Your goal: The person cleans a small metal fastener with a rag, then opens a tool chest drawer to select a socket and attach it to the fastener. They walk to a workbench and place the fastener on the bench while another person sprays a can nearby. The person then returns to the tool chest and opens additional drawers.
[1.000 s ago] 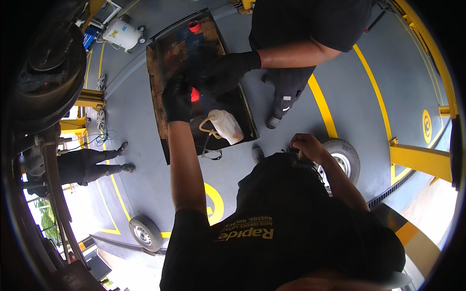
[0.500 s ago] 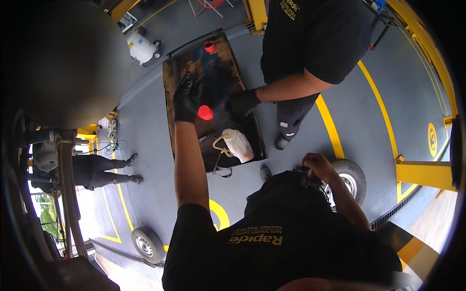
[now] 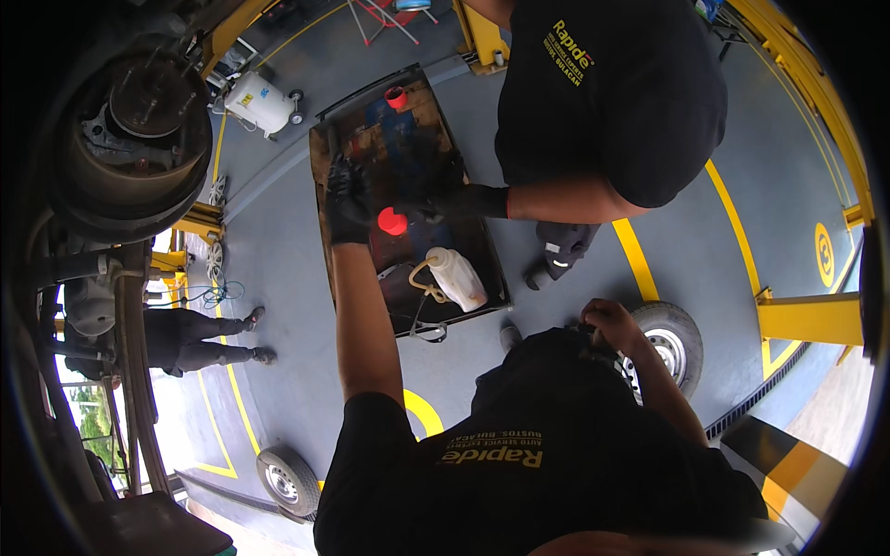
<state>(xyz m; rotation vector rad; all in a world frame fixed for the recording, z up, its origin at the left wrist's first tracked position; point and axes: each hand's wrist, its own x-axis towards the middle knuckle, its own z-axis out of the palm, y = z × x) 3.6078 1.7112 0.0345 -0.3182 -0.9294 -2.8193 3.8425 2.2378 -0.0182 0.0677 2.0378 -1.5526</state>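
My left hand [image 3: 349,202], in a black glove, is over the left side of a dark tray [image 3: 320,190]. Its fingers look curled at the lower end of a grey bar [image 3: 333,141], and what they grip is hard to see. Just right of its wrist stands a round red object [image 3: 392,221]. A co-worker's gloved hand [image 3: 454,201] reaches in from the right, close to that red piece. My bare right hand [image 3: 610,326] is raised by my chest, fingers bent round something dark that I cannot make out.
In the tray are a white plastic bottle [image 3: 456,278] with a beige hose and another red piece [image 3: 396,97]. A brake drum or hub [image 3: 153,97] hangs at upper left. Wheels [image 3: 289,480] lie on the floor. The co-worker [image 3: 603,111] stands at the tray's right.
My left hand's fingers have drawn in near the bar. The co-worker's gloved hand has moved left, toward the red piece. The hub at upper left, blurred before, is now sharp.
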